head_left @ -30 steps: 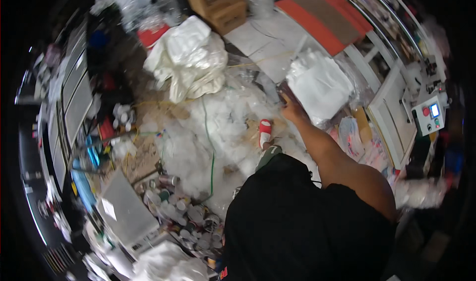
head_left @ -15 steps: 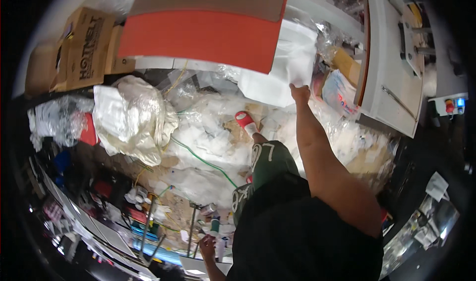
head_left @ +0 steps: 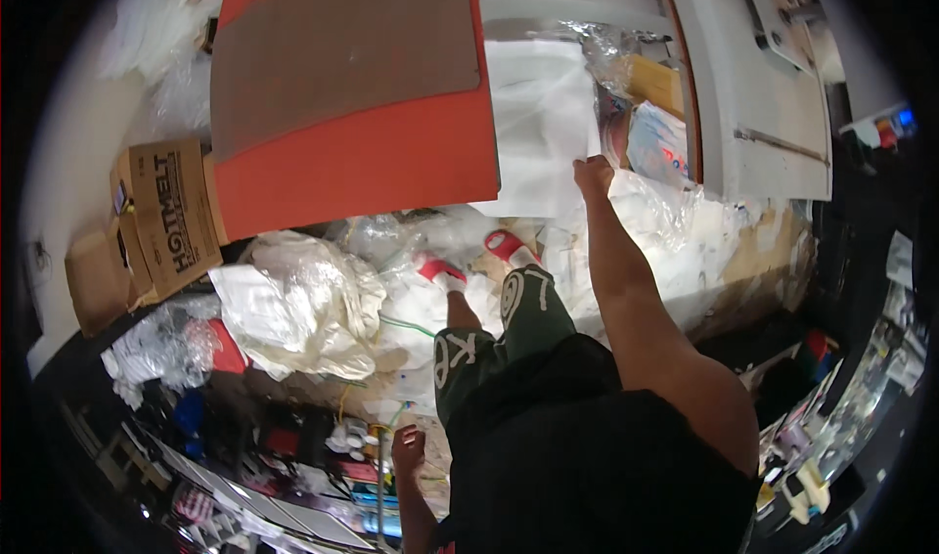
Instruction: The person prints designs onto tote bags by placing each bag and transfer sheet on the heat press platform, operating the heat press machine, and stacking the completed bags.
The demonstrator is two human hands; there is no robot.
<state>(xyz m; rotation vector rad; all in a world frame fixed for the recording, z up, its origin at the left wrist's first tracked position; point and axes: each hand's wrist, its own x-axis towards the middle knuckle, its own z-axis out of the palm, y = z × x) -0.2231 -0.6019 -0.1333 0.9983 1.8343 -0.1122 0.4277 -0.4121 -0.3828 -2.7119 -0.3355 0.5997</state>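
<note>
Pinched in my right hand (head_left: 593, 176) is the near right corner of a white sheet (head_left: 538, 114), which reaches away beneath the edge of a red board (head_left: 381, 168). A brownish-grey panel (head_left: 342, 60) lies on the red board. My left hand (head_left: 409, 448) hangs low beside my body, its fingers curled in, and I see nothing in it. Near that hand stands a thin metal leg (head_left: 380, 486) of some stand.
An open cardboard box (head_left: 161, 221) sits at the left, with a bundle of clear-white plastic (head_left: 298, 300) before it. Plastic scraps (head_left: 646, 226) and a green cord (head_left: 406, 326) lie on the floor around my feet. A white cabinet (head_left: 758, 114) borders the right side.
I have stepped nearer, and both feet now show beside the board. The red board appears lower and further left in view. My right hand keeps hold of the white sheet; the left fingers have curled in.
</note>
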